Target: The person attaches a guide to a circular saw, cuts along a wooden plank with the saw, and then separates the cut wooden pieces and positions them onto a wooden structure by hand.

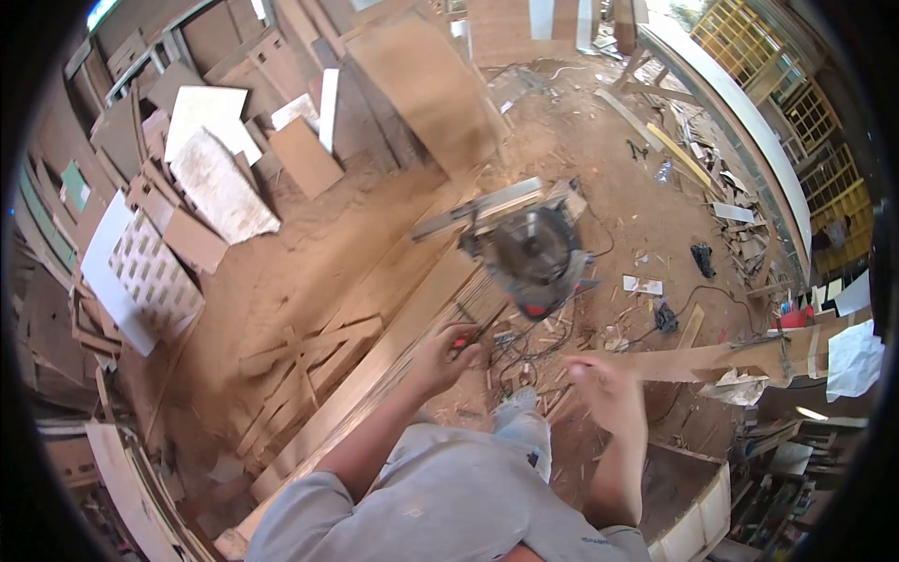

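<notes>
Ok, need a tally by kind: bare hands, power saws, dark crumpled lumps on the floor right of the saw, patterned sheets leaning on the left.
Hands: 2, left hand and right hand
Power saw: 1
Dark crumpled lumps: 2, upper lump and lower lump
Patterned sheet: 1
Total: 6

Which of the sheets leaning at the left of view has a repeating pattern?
The pale patterned sheet, between the plain white sheet and a brown one. Only it shows rows of small darker patches.
</notes>
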Motion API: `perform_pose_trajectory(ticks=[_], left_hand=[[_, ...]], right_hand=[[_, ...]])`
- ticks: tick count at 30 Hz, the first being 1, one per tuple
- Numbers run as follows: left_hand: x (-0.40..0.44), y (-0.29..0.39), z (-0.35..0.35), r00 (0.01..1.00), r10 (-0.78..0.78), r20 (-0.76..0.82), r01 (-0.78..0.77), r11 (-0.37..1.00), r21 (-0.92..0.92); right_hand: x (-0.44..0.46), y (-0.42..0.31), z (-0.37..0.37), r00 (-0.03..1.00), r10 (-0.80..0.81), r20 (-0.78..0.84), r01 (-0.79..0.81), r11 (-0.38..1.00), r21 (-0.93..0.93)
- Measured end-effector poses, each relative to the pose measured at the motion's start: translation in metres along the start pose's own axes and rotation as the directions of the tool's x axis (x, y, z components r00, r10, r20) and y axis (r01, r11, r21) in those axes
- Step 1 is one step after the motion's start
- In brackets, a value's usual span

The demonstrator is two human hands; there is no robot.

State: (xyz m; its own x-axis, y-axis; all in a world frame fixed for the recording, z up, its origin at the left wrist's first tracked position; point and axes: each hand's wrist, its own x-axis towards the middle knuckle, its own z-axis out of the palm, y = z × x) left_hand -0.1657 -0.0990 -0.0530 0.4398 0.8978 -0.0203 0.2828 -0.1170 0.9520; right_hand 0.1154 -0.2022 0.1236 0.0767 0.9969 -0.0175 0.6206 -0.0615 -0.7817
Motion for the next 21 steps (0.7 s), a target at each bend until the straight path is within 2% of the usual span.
perform_pose_trajectory(ticks=[2, 4, 6, 9, 12, 13, 14, 18, 19, 21], left_hand=[[0.022, 0.0, 0.019, 0.964, -0.264, 0.025, 0.265, 0.96, -0.088], [0.042, -0.004, 0.042, 0.954, -0.294, -0.058, 0.262, 0.914, -0.31], [0.067, -0.001, 0.067, 0.926, -0.349, -0.144, 0.246, 0.847, -0.472], [0.088, 0.001, 0.099, 0.873, -0.437, -0.217, 0.236, 0.768, -0.595], [0.102, -0.002, 0.126, 0.853, -0.456, -0.255, 0.114, 0.639, -0.761], [0.107, 0.005, 0.131, 0.842, -0.462, -0.277, 0.073, 0.606, -0.792], [0.111, 0.008, 0.136, 0.825, -0.467, -0.318, 0.064, 0.636, -0.769], [0.126, 0.01, 0.15, 0.792, -0.423, -0.44, -0.015, 0.707, -0.707], [0.128, 0.013, 0.15, 0.798, -0.401, -0.45, -0.038, 0.712, -0.701], [0.155, 0.033, 0.15, 0.797, -0.366, -0.48, -0.08, 0.724, -0.685]], right_hand=[[0.029, 0.094, 0.018, 0.99, -0.072, 0.125, 0.096, 0.976, -0.196], [0.058, 0.162, 0.044, 0.96, -0.265, 0.091, 0.28, 0.916, -0.287], [0.089, 0.214, 0.053, 0.909, -0.317, 0.271, 0.414, 0.763, -0.496], [0.138, 0.251, 0.055, 0.743, -0.504, 0.44, 0.669, 0.57, -0.477], [0.197, 0.288, 0.087, 0.644, -0.421, 0.638, 0.741, 0.549, -0.386], [0.204, 0.283, 0.087, 0.621, -0.432, 0.654, 0.759, 0.539, -0.366], [0.211, 0.275, 0.088, 0.598, -0.444, 0.667, 0.777, 0.525, -0.348], [0.229, 0.246, 0.053, 0.566, -0.606, 0.559, 0.792, 0.587, -0.166], [0.229, 0.242, 0.046, 0.587, -0.671, 0.453, 0.792, 0.591, -0.151], [0.245, 0.242, 0.032, 0.552, -0.703, 0.448, 0.829, 0.523, -0.2]])
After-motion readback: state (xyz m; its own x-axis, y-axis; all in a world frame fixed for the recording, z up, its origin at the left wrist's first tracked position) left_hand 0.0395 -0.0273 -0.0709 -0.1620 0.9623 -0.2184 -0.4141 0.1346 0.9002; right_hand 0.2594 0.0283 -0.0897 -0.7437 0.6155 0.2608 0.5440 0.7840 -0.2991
